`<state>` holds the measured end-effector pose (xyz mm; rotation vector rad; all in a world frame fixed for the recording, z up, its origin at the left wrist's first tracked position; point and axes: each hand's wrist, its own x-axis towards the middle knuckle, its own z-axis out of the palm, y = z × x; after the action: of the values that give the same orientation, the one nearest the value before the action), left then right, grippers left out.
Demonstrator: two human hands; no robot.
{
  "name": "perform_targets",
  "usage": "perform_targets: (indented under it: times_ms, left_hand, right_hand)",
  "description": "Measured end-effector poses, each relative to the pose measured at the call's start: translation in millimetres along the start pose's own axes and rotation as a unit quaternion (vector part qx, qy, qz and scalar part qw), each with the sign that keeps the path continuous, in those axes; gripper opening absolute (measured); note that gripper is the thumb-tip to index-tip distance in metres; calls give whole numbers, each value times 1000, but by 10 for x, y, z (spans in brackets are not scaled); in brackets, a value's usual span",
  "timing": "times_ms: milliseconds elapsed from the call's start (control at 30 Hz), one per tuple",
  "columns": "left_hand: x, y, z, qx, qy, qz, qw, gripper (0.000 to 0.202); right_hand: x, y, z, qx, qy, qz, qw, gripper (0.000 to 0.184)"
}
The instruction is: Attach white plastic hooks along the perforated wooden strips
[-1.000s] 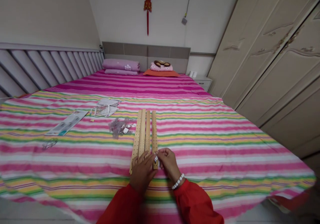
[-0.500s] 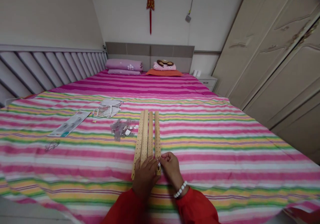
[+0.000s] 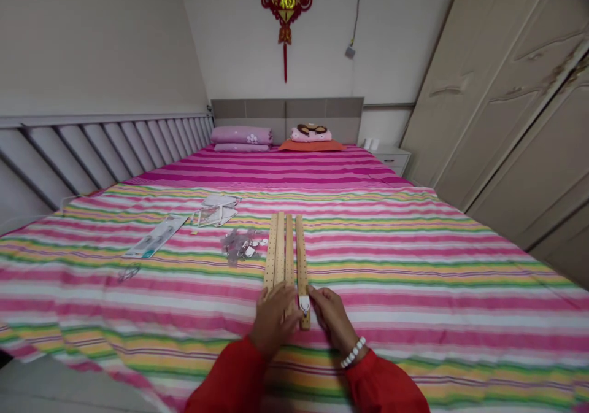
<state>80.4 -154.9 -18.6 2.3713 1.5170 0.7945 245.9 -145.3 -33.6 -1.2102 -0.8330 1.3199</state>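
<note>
I see the hook point(image 3: 304, 304) on the away-pointing strip point(image 3: 301, 253), between my left hand point(image 3: 275, 316), fingers loose, and right hand point(image 3: 335, 316), grip unclear.

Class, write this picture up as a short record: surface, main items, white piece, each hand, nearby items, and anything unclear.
Surface: striped cloth on a bed
Main items: four wooden strips, side by side, the rightmost slightly apart
White piece: white hook piece on the rightmost strip, towards its near end
Left hand: over the other three strips
Right hand: beside the rightmost strip
Nearby: plastic packets, long flat package
Unclear: whether either hand touches the hook piece
</note>
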Motion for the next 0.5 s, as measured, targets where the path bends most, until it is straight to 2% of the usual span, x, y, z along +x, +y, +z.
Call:
perform_targets:
  times_ms: [100, 167, 200, 333, 500]
  left_hand:
    - [283, -319, -315, -1, 84, -20, 996, 32]
    - [487, -547, -491, 29, 127, -41, 991, 32]
    - [577, -646, -554, 52, 131, -51, 989, 32]
    - [806, -873, -627, 163, 88, -78, 980, 32]
    - [869, -935, -563, 231, 36, -97, 967, 37]
  right_hand:
    - [-36, -13, -1, 21, -19, 38, 999, 44]
    - [-40, -9, 3, 21, -17, 28, 999, 43]
    - [-38, -4, 4, 18, -15, 22, 999, 43]
    - [-17, 27, 2, 8, -10, 13, 1000, 41]
    - [31, 90, -24, 4, -16, 22, 1000, 39]
